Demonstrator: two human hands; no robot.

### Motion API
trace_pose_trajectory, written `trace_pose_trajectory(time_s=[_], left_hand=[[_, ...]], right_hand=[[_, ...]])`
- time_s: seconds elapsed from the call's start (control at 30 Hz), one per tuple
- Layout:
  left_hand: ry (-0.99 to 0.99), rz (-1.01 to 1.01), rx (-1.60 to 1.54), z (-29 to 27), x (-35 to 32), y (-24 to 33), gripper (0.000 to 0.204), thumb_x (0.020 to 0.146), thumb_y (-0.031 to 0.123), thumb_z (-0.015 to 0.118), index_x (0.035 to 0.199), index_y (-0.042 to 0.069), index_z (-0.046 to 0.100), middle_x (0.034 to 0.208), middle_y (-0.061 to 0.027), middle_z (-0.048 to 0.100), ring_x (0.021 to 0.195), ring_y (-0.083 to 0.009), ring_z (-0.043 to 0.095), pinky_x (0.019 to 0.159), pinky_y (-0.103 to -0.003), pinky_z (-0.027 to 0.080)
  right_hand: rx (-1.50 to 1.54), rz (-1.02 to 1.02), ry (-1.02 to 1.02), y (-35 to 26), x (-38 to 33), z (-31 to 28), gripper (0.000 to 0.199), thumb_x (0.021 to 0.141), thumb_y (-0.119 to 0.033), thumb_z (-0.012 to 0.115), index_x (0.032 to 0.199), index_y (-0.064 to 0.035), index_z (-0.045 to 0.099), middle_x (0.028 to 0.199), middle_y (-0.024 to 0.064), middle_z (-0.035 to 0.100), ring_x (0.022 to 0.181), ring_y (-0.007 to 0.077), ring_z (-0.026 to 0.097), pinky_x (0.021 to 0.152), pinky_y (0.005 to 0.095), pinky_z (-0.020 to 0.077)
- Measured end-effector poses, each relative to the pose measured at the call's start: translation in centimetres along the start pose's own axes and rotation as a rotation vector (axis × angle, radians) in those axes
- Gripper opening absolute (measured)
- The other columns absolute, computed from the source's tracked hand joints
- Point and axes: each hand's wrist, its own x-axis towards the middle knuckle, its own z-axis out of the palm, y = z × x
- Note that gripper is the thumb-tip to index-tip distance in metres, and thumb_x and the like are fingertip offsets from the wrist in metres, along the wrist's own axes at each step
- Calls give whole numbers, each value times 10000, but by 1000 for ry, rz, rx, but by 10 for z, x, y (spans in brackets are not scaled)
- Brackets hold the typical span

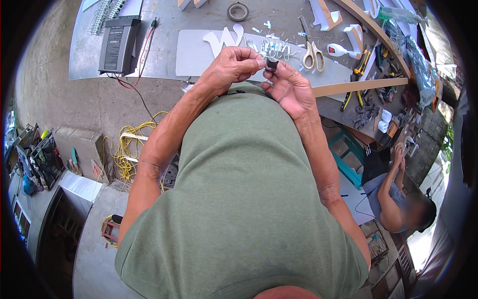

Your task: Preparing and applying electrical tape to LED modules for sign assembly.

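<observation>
Over the table's near edge, my two hands meet in front of the green shirt. My left hand [233, 67] is closed in a pinch, its fingertips at the left side of a small black piece [271, 63]; what they grip is too small to make out. Between thumb and fingers, my right hand [295, 92] holds that black piece, and a thin pale strand runs down by its palm. Just beyond the fingertips lies a heap of small white wired modules [275, 47]. A white letter-shaped cutout [217, 42] lies past my left hand on a pale grey sheet [191, 55].
Scissors [312, 56], a white bottle [337, 50] and pliers [361, 65] lie right of the modules. A tape roll [238, 11] is farther back. A black power supply [118, 46] stands left. A tan strip [361, 87] crosses the right side. Another person [393, 199] sits at right.
</observation>
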Motion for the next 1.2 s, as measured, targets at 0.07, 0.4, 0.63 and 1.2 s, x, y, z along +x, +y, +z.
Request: trace_pose_trajectory(time_s=[0.07, 0.4, 0.63, 1.2], left_hand=[[-13, -3, 58, 0, -1, -1, 157, 916, 203, 722, 942, 49, 700, 711, 55, 561, 582, -7, 426, 496, -174, 294], [191, 623, 764, 6, -14, 8, 363, 736, 69, 814, 1081, 56, 703, 987, -12, 711, 711, -87, 569, 590, -240, 436], [80, 536, 743, 8, -23, 14, 295, 801, 207, 765, 1047, 49, 727, 991, -18, 704, 748, -114, 528, 617, -258, 423], [60, -110, 189, 12, -29, 22, 166, 856, 194, 807, 924, 49, 764, 745, 17, 664, 556, -33, 458, 509, -214, 347]], right_hand=[[-1, -6, -14, 1, -1, 0, 144, 925, -113, 716, 1055, -57, 696, 940, 48, 684, 896, 162, 621, 812, 330, 493], [-95, 24, 41, -1, 1, -4, 146, 931, -99, 709, 1037, -4, 679, 897, 61, 665, 811, 159, 611, 767, 317, 510], [-241, -77, 34, -2, -6, 5, 149, 923, -82, 726, 1036, 1, 677, 855, 55, 670, 725, 140, 621, 648, 283, 510], [-716, -315, 5, 2, -16, 8, 163, 914, -53, 732, 1040, 48, 709, 790, 61, 680, 678, 97, 618, 563, 233, 506]])
